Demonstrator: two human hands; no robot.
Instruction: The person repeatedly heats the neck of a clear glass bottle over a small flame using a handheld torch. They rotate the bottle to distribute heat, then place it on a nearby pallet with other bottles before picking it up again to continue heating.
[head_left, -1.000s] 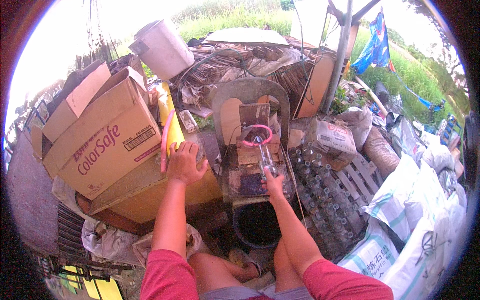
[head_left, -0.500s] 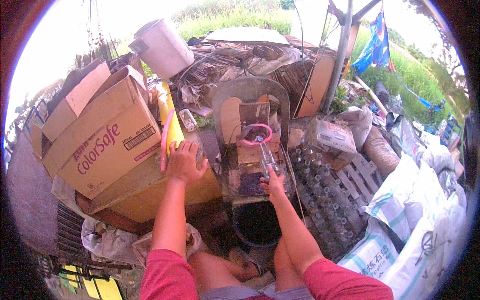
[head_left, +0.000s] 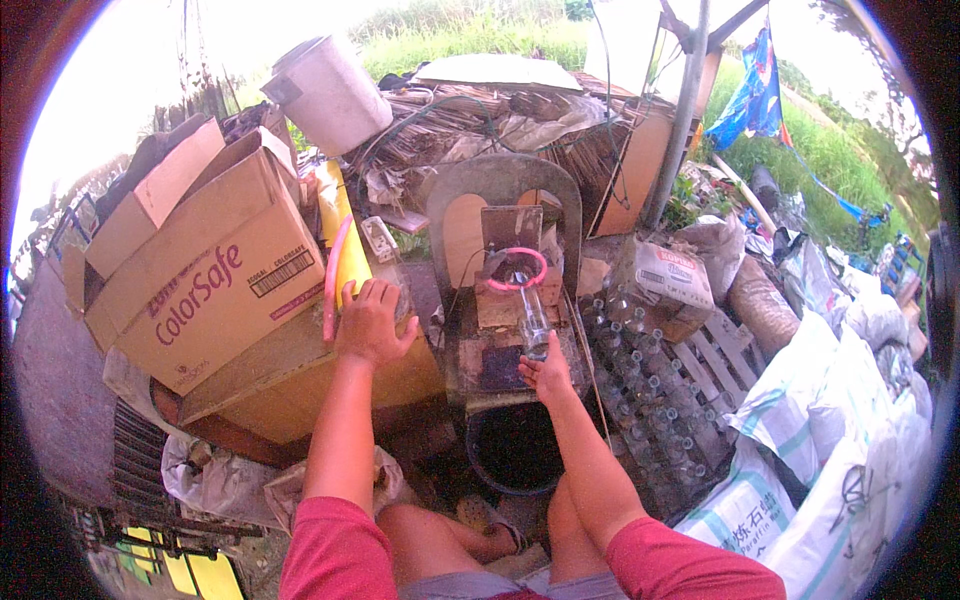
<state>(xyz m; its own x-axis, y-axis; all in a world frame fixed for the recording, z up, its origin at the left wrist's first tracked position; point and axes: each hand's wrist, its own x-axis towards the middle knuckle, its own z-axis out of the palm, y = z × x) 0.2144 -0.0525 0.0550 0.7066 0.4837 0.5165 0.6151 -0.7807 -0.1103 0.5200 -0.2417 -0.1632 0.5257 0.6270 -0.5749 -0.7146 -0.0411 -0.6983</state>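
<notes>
My right hand (head_left: 547, 375) is closed round the base of a clear glass bottle (head_left: 534, 325), held neck-away in front of a dark plastic chair (head_left: 449, 230). A pink ring (head_left: 543, 265) surrounds the bottle's far end in view; whether they touch, I cannot tell. To the left, my left hand (head_left: 372, 322) lies palm down on the end of a yellow tube-like object (head_left: 345, 250), fingers slightly bent and thumb apart. Beside it stands a curved pink strip (head_left: 333, 285). What lies under the palm is hidden.
A large cardboard box (head_left: 220, 260) sits on a wooden cabinet (head_left: 300, 395) at left. Below the chair is a black bucket (head_left: 472, 465). Several clear bottles (head_left: 640, 375) stand at right, near white sacks (head_left: 800, 460). A metal post (head_left: 684, 120) rises behind.
My right hand has turned the bottle slightly, so more of its base end shows above the fingers. My left hand stays in the same place.
</notes>
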